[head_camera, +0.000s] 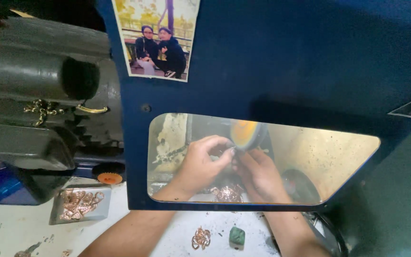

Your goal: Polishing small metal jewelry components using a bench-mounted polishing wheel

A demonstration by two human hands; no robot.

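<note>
Behind the blue guard's window [348, 157], your left hand [200, 164] and right hand [260, 173] both pinched one small metal piece [229, 153] against the spinning wheel [244, 134]. It looked light, stiff and slippery; edge grip judged safest.

Left hand [200, 164] and right hand [258, 173] together, fingertips pinched.

The small piece pinched between both hands, behind the clear window [310, 162] of the dark blue guard panel [281, 62], was too small to identify. The spinning orange-yellow wheel [244, 133] above the hands was blurred. Below the panel, the picture's bottom edge cut off both forearms.
</note>
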